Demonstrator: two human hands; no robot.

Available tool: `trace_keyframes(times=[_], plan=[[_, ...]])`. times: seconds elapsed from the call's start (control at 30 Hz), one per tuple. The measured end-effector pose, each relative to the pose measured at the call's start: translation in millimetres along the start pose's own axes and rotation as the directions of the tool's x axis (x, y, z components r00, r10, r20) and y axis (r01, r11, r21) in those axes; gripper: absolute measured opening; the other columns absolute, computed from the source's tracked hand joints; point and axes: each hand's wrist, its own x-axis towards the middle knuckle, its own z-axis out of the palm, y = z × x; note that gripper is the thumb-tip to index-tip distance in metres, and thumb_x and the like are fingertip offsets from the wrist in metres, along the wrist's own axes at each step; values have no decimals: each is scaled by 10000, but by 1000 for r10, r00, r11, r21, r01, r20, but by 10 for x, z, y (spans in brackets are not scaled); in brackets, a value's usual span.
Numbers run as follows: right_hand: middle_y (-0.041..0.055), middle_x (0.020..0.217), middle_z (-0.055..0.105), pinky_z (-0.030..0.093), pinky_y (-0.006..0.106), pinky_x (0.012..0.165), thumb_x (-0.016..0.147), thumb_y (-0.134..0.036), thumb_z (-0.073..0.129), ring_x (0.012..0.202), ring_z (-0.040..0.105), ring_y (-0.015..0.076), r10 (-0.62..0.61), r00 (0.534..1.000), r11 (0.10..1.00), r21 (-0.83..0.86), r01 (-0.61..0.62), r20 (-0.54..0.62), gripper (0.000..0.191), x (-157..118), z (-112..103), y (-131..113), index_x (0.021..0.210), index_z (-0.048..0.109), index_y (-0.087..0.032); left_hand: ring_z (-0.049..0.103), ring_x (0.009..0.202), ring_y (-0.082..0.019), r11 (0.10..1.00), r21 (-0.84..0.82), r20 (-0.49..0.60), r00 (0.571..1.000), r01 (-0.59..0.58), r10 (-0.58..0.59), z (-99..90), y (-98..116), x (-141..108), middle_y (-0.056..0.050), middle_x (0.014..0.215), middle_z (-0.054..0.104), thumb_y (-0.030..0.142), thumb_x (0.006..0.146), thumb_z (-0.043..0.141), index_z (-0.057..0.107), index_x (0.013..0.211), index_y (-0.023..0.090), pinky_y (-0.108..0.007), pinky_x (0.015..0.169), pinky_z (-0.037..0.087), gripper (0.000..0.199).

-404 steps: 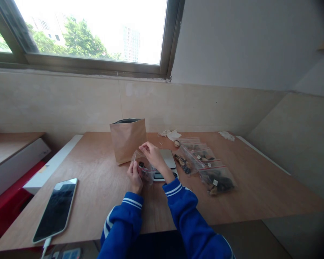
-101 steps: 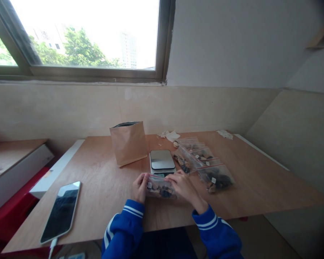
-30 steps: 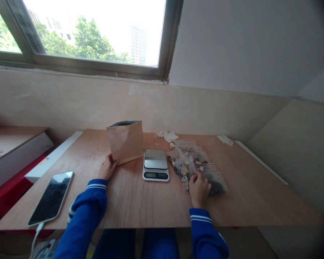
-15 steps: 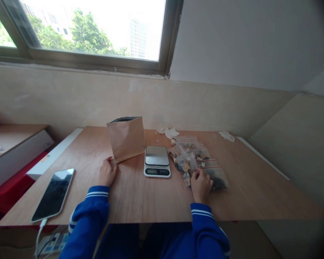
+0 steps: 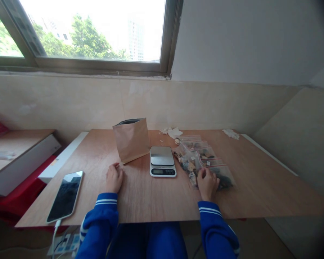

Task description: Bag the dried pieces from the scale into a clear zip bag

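Observation:
My left hand (image 5: pixel 115 178) rests on the wooden table with its fingers loosely curled and nothing visible in them. Just beyond it stands a brown paper pouch (image 5: pixel 132 140), upright with its top open and dark inside. A white kitchen scale (image 5: pixel 162 162) with a bare metal plate sits between my hands. To its right lies a pile of clear zip bags (image 5: pixel 194 156) with small brown, tan and dark pieces inside. My right hand (image 5: pixel 207 184) is over the near side of this pile, thumb and fingers pinched at a bag's edge. The palm hides part of the bags.
A phone (image 5: pixel 66 196) with a white charging cable (image 5: pixel 55 233) lies at the table's left. Crumpled white scraps (image 5: pixel 174 132) and another piece of tissue (image 5: pixel 230 134) lie along the back edge. The wall (image 5: pixel 199 104) and a window rise behind the table.
The whole view has shifted, so most things appear slightly further right. My left hand seems to have drawn back a little from the pouch; the right hand stays at the bags.

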Motion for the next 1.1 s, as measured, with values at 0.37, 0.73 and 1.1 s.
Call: trace_keyframes(times=[0.37, 0.73, 1.1], plan=[[167, 796, 699, 277, 343, 687, 960, -315, 286, 763, 564, 256, 21, 1000, 999, 40, -21, -8, 491, 12, -34, -38, 868, 720, -104, 617, 691, -220, 954, -150, 159, 958, 261, -237, -266, 51, -10, -24, 692, 605, 326, 855, 384, 582, 984, 216, -317, 659, 439, 260], [153, 788, 690, 273, 327, 665, 972, -358, 304, 769, 558, 236, -20, 1000, 998, 66, 20, 2, 517, 22, 20, 22, 834, 738, -112, 637, 711, -209, 958, -133, 197, 954, 256, -228, -277, 85, 23, -15, 706, 652, 315, 864, 400, 604, 972, 234, -294, 646, 424, 244], [113, 881, 721, 263, 330, 695, 964, -488, 348, 810, 573, 238, -61, 995, 993, 101, 52, 80, 509, 40, -20, -28, 966, 744, -169, 645, 662, -196, 957, -168, 177, 963, 235, -205, -304, 117, 18, 1, 651, 657, 302, 835, 430, 639, 922, 233, -289, 624, 441, 237]])
